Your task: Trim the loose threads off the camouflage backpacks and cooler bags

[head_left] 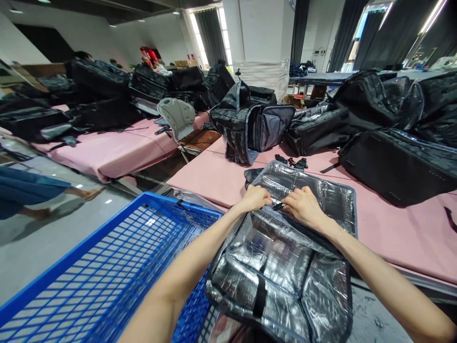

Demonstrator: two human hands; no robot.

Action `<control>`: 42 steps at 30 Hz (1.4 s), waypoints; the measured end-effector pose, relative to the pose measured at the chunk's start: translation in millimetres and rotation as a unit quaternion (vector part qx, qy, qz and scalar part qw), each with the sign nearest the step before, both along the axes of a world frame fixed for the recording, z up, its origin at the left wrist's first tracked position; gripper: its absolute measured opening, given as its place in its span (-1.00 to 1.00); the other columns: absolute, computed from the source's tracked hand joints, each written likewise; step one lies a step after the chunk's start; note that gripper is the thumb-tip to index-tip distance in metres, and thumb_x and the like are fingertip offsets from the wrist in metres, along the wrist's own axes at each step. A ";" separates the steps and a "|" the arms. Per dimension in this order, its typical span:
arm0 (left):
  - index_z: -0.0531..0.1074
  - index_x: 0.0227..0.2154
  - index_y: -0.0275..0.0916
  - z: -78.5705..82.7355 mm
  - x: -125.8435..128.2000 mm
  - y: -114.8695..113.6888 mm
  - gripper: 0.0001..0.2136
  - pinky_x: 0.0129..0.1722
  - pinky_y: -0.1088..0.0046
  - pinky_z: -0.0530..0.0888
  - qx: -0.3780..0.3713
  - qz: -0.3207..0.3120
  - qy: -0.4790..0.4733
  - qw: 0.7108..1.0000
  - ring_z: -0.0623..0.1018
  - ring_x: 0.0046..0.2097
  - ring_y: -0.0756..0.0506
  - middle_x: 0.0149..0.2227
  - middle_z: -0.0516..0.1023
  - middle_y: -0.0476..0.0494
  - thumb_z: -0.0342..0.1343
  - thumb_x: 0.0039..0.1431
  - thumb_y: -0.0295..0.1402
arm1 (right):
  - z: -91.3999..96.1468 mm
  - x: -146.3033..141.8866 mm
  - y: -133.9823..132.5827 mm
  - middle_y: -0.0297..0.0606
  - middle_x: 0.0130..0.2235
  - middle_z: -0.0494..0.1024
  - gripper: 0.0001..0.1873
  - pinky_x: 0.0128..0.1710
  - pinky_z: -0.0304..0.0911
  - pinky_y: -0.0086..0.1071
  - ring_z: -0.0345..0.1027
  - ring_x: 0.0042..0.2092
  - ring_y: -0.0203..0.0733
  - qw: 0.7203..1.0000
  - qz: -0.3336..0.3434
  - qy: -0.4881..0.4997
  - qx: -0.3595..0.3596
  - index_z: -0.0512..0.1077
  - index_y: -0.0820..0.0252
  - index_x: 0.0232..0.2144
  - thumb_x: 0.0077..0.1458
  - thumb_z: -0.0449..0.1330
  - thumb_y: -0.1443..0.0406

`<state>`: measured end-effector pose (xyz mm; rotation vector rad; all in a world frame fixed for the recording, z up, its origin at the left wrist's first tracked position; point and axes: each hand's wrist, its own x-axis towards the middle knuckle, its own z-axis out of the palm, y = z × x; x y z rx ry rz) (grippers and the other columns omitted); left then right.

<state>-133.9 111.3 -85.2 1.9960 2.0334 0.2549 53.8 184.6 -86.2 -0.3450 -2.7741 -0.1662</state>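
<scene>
An insulated bag [271, 243] with a shiny silver lining lies opened out before me, partly on the pink table and partly hanging over its front edge. Its far panel [332, 195] rests flat on the cloth, and a black strap [260, 295] crosses the near one. My left hand [257, 197] is closed on the bag's edge near the fold. Just to its right, my right hand [303, 206] has its fingers curled on the same dark edge, by a small black piece [278, 206]. What exactly lies under the fingertips is hidden.
A blue plastic basket [117, 224] stands at the left against the pink table [385, 238]. An upright open bag [237, 128] and several black bags [400, 162] sit on the table. Behind is a grey chair [176, 116]. Someone's leg [74, 190] shows at far left.
</scene>
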 end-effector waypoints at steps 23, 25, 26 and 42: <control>0.50 -0.37 -0.14 -7.9 49.1 3.9 -0.87 -0.20 0.47 0.26 -0.004 -0.097 -0.019 0.995 0.42 -0.19 -0.08 -0.28 0.52 -0.03 0.06 0.06 -0.36 | -19.7 80.8 -4.5 -0.25 -0.37 0.49 -0.77 -0.28 -0.09 -0.32 0.22 -0.33 -0.24 0.994 -0.039 0.055 -0.080 0.44 0.17 -0.28 0.20 0.00 0.24; 0.50 -0.43 -0.16 -8.8 53.5 12.1 -0.88 -0.29 0.51 0.28 -0.063 -0.077 -0.048 0.994 0.45 -0.27 -0.06 -0.36 0.54 -0.01 0.06 0.02 -0.40 | -23.7 85.3 -6.7 -0.26 -0.40 0.49 -0.79 -0.29 -0.12 -0.31 0.19 -0.35 -0.23 0.997 -0.057 0.038 -0.029 0.45 0.17 -0.29 0.19 0.02 0.27; 0.51 -0.44 -0.17 -8.5 53.6 16.1 -0.88 -0.34 0.52 0.28 -0.082 -0.071 -0.054 0.993 0.46 -0.31 -0.05 -0.40 0.54 0.00 0.06 0.00 -0.40 | -25.7 86.9 -6.8 -0.26 -0.41 0.48 -0.80 -0.30 -0.13 -0.30 0.17 -0.35 -0.23 0.997 -0.067 0.034 -0.008 0.45 0.17 -0.30 0.19 0.03 0.29; 0.51 -0.48 -0.21 -5.3 49.2 27.9 -0.87 -0.40 0.60 0.26 -0.121 -0.078 -0.070 0.987 0.46 -0.37 0.01 -0.46 0.54 0.04 0.04 -0.04 -0.42 | -35.0 84.6 -12.4 -0.30 -0.43 0.46 -0.86 -0.32 -0.13 -0.29 0.10 -0.38 -0.25 0.990 -0.032 0.086 0.105 0.43 0.18 -0.31 0.16 0.06 0.35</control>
